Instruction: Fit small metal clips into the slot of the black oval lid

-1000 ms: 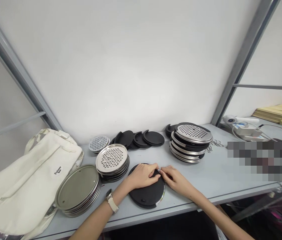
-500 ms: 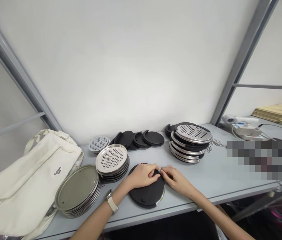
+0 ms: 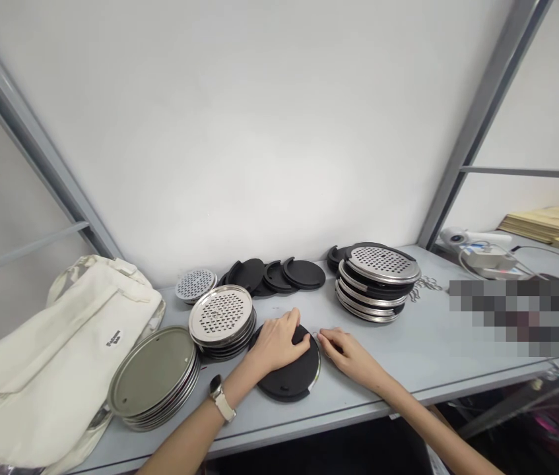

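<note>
Black disc (image 3: 293,381) partly hidden beneath spread left hand (image 3: 279,342), right hand (image 3: 347,356) pinching tiny indistinct piece (image 3: 315,334)

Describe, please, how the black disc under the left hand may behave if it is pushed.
The black disc probably stays stiff: its face looks even and unbent. Low and flat, it should slide rather than tip on the grey table.

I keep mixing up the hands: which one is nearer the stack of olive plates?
Left. The left hand rests on the black disc, to the right of the olive plates; the right hand is farther right, beside the disc's right edge.
</note>
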### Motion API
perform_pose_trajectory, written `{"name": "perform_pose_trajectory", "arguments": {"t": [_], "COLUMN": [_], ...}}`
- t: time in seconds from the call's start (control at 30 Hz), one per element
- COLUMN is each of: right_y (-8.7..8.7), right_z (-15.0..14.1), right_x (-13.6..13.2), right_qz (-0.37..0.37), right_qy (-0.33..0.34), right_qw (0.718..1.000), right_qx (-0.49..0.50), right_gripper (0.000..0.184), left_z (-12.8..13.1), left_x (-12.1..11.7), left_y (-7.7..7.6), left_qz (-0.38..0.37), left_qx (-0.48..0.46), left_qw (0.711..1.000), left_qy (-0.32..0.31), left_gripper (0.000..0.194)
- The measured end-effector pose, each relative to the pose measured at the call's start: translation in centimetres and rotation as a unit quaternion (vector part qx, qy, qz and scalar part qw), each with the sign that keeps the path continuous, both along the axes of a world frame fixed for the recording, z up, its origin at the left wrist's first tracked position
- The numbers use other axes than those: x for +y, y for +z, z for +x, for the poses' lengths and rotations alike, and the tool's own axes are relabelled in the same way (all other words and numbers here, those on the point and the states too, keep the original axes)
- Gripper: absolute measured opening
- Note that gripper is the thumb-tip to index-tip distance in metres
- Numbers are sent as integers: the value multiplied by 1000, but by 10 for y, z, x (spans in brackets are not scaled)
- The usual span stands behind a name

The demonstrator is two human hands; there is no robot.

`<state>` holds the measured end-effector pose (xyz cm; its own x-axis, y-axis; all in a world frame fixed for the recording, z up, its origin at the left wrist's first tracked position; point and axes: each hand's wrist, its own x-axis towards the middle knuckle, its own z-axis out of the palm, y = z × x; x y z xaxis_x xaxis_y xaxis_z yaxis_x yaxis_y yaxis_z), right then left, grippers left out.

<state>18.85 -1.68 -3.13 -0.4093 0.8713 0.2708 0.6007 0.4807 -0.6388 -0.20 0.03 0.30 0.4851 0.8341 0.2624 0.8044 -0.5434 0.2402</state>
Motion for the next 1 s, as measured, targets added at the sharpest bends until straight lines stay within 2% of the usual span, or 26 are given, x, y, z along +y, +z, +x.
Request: {"name": "perform_pose_trajectory", "arguments": {"t": [0.17, 0.4, 1.0], "right_y": [0, 1, 1], "right_z": [0, -2, -4], "right_x": [0, 1, 0], "right_qz": [6, 15, 42], "right_qy": [0, 7, 17], "right_qw": [1000, 1000, 998], "right_qx": [-3, -18, -34], "right_gripper": [35, 35, 35], "left_z": [-1, -2, -1], "left_x": [0, -3, -3], "left_y": [1, 4, 5], "left_qz": [12, 1, -16], "left_qx": [40, 29, 4], "left_qw": [998, 992, 992], "left_qy": [-45, -120, -124], "left_gripper": [17, 14, 10]}}
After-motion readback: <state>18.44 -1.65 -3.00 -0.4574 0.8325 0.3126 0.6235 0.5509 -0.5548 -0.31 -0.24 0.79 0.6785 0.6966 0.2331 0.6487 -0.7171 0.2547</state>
